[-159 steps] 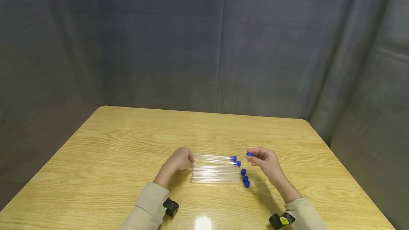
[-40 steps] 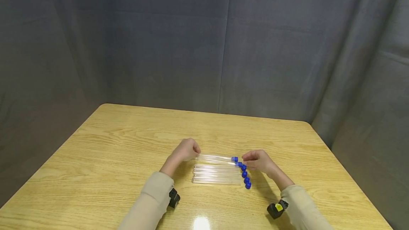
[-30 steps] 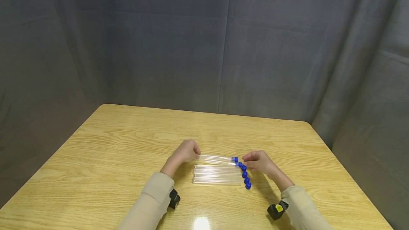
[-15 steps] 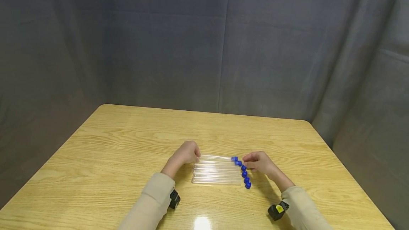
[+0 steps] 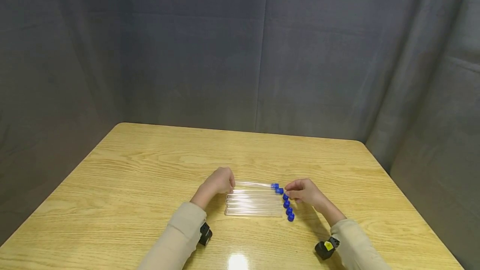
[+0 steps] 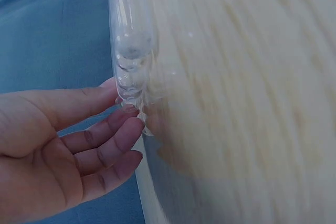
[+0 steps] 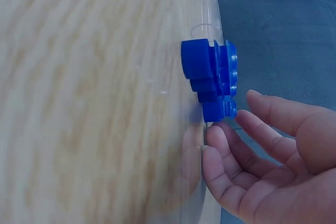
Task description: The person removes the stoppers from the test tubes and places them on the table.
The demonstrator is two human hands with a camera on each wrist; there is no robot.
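Observation:
Several clear test tubes (image 5: 255,205) lie side by side on the table, closed ends to the left. The two farthest have blue caps (image 5: 279,191) at their right ends. My left hand (image 5: 220,181) pinches a rounded tube end between thumb and fingertips; in the left wrist view the tubes (image 6: 131,14) overlap, so which one is hard to tell. Loose blue caps (image 5: 288,211) form a row by the tubes' right ends. Beside the far end of that row is my right hand (image 5: 306,191), fingers bent loosely and thumb apart, with nothing between them in the right wrist view.
The wooden table (image 5: 157,157) stretches out around the tubes. Behind and at both sides hang grey curtains (image 5: 187,66). A black wrist camera (image 5: 205,234) sits at the left sleeve, another camera (image 5: 325,248) at the right one.
The right hand held a blue cap 5.3 s ago; that cap now lies in the row. Over the last second the left hand shifted slightly nearer, and the far tubes closed up to the others.

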